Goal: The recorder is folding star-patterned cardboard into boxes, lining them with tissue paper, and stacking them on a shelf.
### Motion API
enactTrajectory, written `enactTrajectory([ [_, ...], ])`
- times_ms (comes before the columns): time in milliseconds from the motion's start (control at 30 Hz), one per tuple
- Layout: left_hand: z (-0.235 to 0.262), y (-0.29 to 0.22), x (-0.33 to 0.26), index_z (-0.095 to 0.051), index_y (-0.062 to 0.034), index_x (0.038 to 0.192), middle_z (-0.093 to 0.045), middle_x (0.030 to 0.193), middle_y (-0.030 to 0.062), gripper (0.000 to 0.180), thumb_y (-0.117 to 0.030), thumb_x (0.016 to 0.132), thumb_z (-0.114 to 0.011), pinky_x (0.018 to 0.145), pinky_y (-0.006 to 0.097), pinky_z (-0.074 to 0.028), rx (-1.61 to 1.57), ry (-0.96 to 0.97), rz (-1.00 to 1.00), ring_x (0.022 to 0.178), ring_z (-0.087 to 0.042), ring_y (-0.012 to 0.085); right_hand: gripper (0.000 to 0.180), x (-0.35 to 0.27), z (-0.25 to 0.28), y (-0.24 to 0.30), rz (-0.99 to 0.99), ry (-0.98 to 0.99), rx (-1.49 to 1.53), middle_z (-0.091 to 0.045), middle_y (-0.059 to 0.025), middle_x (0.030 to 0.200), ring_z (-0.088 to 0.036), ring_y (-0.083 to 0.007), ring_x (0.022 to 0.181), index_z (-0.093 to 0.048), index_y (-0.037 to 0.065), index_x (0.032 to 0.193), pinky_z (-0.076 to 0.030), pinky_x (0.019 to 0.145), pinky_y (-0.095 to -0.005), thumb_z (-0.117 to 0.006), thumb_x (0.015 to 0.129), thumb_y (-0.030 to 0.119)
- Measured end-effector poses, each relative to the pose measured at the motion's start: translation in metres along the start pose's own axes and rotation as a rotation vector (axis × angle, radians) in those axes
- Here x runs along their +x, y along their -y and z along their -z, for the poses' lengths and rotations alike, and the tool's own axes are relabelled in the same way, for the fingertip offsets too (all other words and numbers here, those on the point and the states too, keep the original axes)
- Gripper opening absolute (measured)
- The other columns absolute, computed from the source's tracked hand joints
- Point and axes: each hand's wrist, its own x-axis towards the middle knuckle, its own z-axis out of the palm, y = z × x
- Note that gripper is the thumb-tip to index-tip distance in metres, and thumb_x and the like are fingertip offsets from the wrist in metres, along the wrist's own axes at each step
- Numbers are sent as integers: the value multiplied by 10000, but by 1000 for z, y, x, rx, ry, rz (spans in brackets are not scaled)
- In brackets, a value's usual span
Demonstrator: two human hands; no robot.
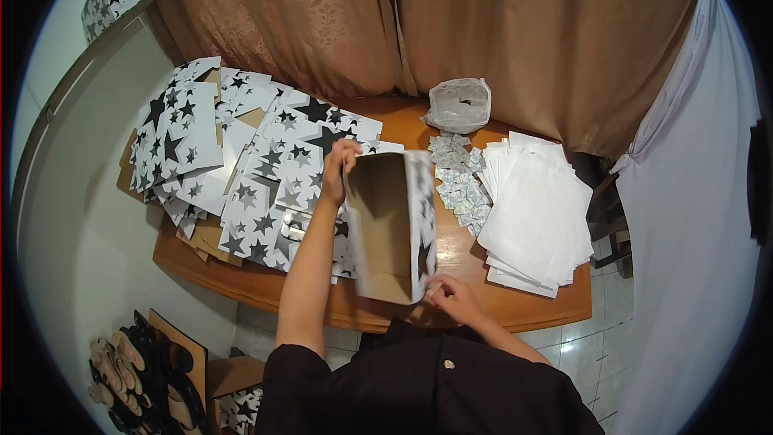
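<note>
A cardboard box (382,229) with a plain brown inside and a white outside printed with black and grey stars is tilted over the table's near edge, its open side facing me. My left hand (341,167) is closed on its far left edge. At the near right corner, my right hand (451,298) has its fingers bent against the star-printed wall. Flat star-printed cardboard pieces (262,169) lie in overlapping piles just left of the box. A shiny metal object (294,225) rests on them beside my left forearm; its kind is unclear.
Small silvery sachets (463,193) lie right of the box, below a translucent plastic bag (459,105). White paper sheets (538,213) are stacked at the wooden table's (547,316) right end. Brown curtains (515,32) hang behind. Sandals (121,366) stand at lower left.
</note>
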Motion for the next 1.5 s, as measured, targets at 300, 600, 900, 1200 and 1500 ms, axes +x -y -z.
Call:
enactTrajectory([
  [300, -100, -7, 27, -327, -104, 475, -503, 759, 101, 660, -491, 981, -155, 887, 311, -325, -335, 787, 346, 900, -487, 232, 795, 40, 53, 97, 585, -787, -679, -434, -197, 1277, -413, -390, 1185, -351, 7, 1314, -350, 980, -437, -758, 664, 213],
  [600, -68, -63, -36, -301, -44, 1398, -356, 1389, 141, 692, -533, 918, -394, 1065, 374, -258, 100, 684, 393, 1286, -345, 243, 603, 35, 84, 51, -111, -328, -821, -630, -253, 775, -609, -446, 773, -316, 158, 1377, -472, 737, -510, -520, 810, 170],
  [900, 1, -120, -177, -579, -40, 1148, -621, 1003, 121, 509, -225, 709, -758, 774, 295, -451, 576, 616, 669, 915, -588, 198, 504, -19, 68, 14, -57, -339, -618, -527, -247, 1146, -534, -389, 1050, -382, 40, 1250, -448, 851, -425, -557, 780, 94],
  [1200, -23, -55, -204, -511, 15, 1146, -570, 1021, 97, 259, -107, 918, -497, 911, 315, -406, 209, -545, 175, 955, -541, 179, 324, 23, 82, 6, 421, -544, -502, -612, -125, 980, -593, -276, 896, -561, 37, 1029, -415, 905, -388, -618, 710, 39],
  [1500, -48, -32, -230, -457, 10, 1191, -472, 1161, 145, 384, -83, 834, -563, 996, 390, -315, 775, -449, 113, 1100, -447, 251, 397, 88, 53, 37, 480, -992, -776, -585, -148, 949, -571, -253, 791, -504, 32, 1111, -463, 691, -346, -682, 766, 114],
])
